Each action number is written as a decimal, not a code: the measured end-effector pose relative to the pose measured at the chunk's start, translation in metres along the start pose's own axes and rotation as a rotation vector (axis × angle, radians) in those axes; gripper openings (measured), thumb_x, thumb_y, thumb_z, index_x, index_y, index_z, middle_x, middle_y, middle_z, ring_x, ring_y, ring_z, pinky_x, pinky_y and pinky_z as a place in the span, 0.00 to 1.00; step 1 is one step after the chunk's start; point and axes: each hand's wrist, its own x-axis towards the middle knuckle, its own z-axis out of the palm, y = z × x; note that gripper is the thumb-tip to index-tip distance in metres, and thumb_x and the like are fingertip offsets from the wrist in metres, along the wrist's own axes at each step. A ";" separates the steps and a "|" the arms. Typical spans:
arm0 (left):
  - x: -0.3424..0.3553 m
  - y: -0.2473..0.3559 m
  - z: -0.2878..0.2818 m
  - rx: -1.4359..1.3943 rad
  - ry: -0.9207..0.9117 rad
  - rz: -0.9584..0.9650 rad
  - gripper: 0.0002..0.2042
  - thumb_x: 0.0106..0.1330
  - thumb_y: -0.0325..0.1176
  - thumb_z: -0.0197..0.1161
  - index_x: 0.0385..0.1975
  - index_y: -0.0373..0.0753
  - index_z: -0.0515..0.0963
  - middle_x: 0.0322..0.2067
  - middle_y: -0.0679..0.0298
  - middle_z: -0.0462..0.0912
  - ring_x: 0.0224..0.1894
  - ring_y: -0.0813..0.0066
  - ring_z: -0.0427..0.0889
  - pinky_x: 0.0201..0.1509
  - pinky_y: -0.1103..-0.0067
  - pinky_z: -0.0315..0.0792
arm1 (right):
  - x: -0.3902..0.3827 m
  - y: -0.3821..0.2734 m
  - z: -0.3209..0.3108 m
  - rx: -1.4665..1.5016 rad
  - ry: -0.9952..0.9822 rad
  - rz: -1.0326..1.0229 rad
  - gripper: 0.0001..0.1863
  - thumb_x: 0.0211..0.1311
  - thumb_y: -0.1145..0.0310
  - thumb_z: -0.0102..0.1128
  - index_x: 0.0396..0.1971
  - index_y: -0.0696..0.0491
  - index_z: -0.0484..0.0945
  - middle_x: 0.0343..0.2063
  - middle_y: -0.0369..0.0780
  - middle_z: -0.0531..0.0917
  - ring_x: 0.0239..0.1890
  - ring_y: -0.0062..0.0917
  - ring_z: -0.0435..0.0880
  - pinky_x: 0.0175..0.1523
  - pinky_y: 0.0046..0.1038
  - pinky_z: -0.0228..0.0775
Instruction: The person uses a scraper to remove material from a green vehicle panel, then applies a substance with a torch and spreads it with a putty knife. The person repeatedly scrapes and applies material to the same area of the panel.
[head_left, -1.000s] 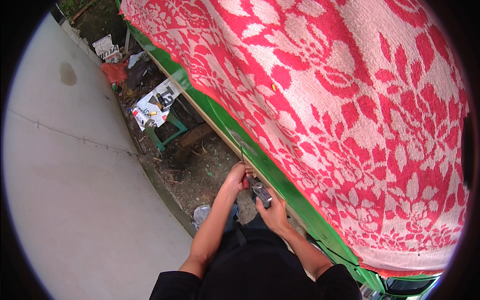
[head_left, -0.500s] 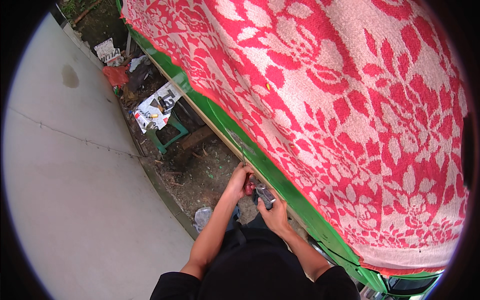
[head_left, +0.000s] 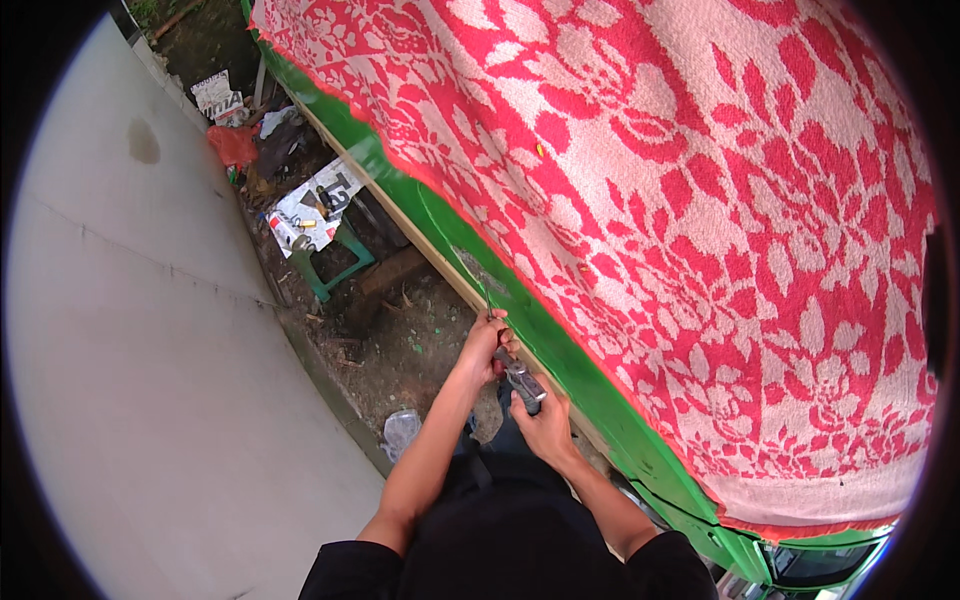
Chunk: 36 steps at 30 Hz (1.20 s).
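At the edge of a green panel (head_left: 560, 365), which looks like a vehicle's side, both my hands work close together. My left hand (head_left: 484, 345) is closed, with a thin dark rod (head_left: 488, 300) standing up from its fingers against the panel's pale lower trim (head_left: 445, 265). My right hand (head_left: 546, 428) grips a grey and black hand tool (head_left: 524, 386) with a metallic head; its exact kind is unclear. The tool's front end reaches toward the left hand's fingers. A scuffed grey patch (head_left: 480, 272) shows on the panel just beyond the rod.
A red and pale floral towel-like cloth (head_left: 650, 230) covers the panel's top. At left runs a curved pale wall (head_left: 150, 330). Between them, a green stool (head_left: 345, 262) bears printed paper and small items. A clear plastic bag (head_left: 402, 430) lies by the wall, with litter farther off.
The grey tool and right hand have shifted slightly left. The left hand's fingers have turned, and the reddish patch seen below them is now mostly hidden.
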 end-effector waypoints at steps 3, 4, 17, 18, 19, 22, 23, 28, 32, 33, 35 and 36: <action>0.001 0.003 -0.002 0.007 0.002 -0.010 0.07 0.70 0.23 0.47 0.41 0.46 0.66 0.17 0.72 0.62 0.16 0.84 0.60 0.15 0.82 0.65 | -0.002 -0.001 -0.003 0.002 -0.011 -0.005 0.11 0.61 0.70 0.64 0.41 0.56 0.74 0.18 0.46 0.79 0.19 0.30 0.80 0.27 0.32 0.70; 0.001 0.004 -0.002 -0.004 -0.002 -0.012 0.08 0.70 0.23 0.46 0.41 0.47 0.66 0.17 0.72 0.62 0.15 0.85 0.60 0.14 0.83 0.65 | -0.003 -0.001 -0.003 0.009 -0.015 -0.003 0.11 0.61 0.70 0.64 0.41 0.56 0.74 0.18 0.46 0.79 0.19 0.31 0.80 0.27 0.32 0.70; 0.004 0.013 0.000 0.006 0.004 -0.068 0.13 0.68 0.18 0.45 0.44 0.47 0.62 0.19 0.70 0.61 0.16 0.86 0.59 0.12 0.87 0.51 | -0.014 0.025 -0.016 -0.117 -0.114 -0.515 0.21 0.50 0.72 0.72 0.45 0.57 0.75 0.35 0.49 0.83 0.33 0.46 0.85 0.35 0.39 0.77; 0.005 0.013 0.000 0.002 0.003 -0.068 0.13 0.68 0.17 0.45 0.44 0.47 0.62 0.19 0.69 0.61 0.16 0.86 0.59 0.12 0.87 0.51 | -0.011 0.026 -0.013 -0.187 -0.126 -0.414 0.22 0.49 0.73 0.73 0.45 0.56 0.75 0.33 0.48 0.83 0.32 0.44 0.85 0.35 0.38 0.77; 0.009 0.010 -0.005 -0.013 0.022 -0.077 0.13 0.68 0.17 0.45 0.44 0.46 0.61 0.19 0.69 0.61 0.16 0.86 0.59 0.12 0.87 0.51 | -0.006 0.024 -0.008 -0.256 -0.137 -0.312 0.22 0.49 0.74 0.74 0.45 0.56 0.75 0.31 0.47 0.83 0.31 0.41 0.85 0.35 0.36 0.76; 0.023 0.012 -0.013 -0.061 0.046 -0.097 0.12 0.69 0.17 0.44 0.43 0.46 0.61 0.19 0.69 0.61 0.16 0.86 0.59 0.12 0.88 0.50 | -0.004 0.021 -0.011 -0.260 -0.127 -0.215 0.22 0.49 0.75 0.74 0.45 0.56 0.75 0.30 0.46 0.84 0.30 0.39 0.86 0.35 0.34 0.76; 0.027 0.016 -0.012 -0.081 0.039 -0.102 0.12 0.69 0.18 0.44 0.43 0.46 0.61 0.20 0.69 0.61 0.16 0.86 0.59 0.12 0.88 0.51 | -0.004 0.018 -0.013 -0.229 -0.118 -0.218 0.22 0.49 0.74 0.73 0.45 0.56 0.75 0.30 0.46 0.84 0.30 0.39 0.86 0.36 0.34 0.76; 0.019 0.013 -0.014 0.005 0.006 -0.077 0.13 0.71 0.19 0.43 0.46 0.48 0.56 0.22 0.67 0.62 0.16 0.85 0.60 0.12 0.87 0.53 | -0.004 0.005 -0.020 -0.145 -0.088 -0.248 0.23 0.49 0.73 0.73 0.46 0.56 0.75 0.33 0.48 0.84 0.33 0.43 0.86 0.36 0.36 0.77; 0.005 0.015 -0.007 0.009 -0.007 -0.079 0.13 0.71 0.19 0.42 0.46 0.49 0.57 0.21 0.67 0.61 0.16 0.85 0.59 0.12 0.87 0.51 | -0.004 0.004 -0.020 -0.120 -0.087 -0.206 0.25 0.48 0.72 0.74 0.47 0.55 0.74 0.34 0.49 0.84 0.34 0.45 0.86 0.35 0.37 0.78; 0.004 0.016 -0.007 0.006 -0.018 -0.087 0.14 0.71 0.19 0.42 0.46 0.49 0.57 0.21 0.68 0.61 0.16 0.85 0.58 0.12 0.87 0.51 | -0.005 0.004 -0.019 -0.118 -0.099 -0.193 0.25 0.48 0.72 0.75 0.48 0.55 0.74 0.34 0.49 0.84 0.34 0.45 0.86 0.36 0.37 0.78; 0.004 0.020 -0.009 -0.026 -0.026 -0.110 0.13 0.71 0.19 0.43 0.46 0.50 0.58 0.21 0.68 0.61 0.16 0.86 0.58 0.12 0.87 0.51 | -0.005 0.004 -0.018 -0.113 -0.122 -0.166 0.25 0.48 0.72 0.75 0.48 0.55 0.74 0.34 0.49 0.84 0.34 0.45 0.86 0.36 0.37 0.78; 0.004 0.022 -0.009 -0.042 -0.033 -0.122 0.13 0.70 0.19 0.43 0.45 0.50 0.58 0.21 0.68 0.61 0.16 0.86 0.58 0.12 0.87 0.51 | -0.005 0.003 -0.017 -0.106 -0.122 -0.167 0.23 0.50 0.73 0.73 0.47 0.56 0.75 0.32 0.48 0.83 0.32 0.42 0.86 0.35 0.35 0.77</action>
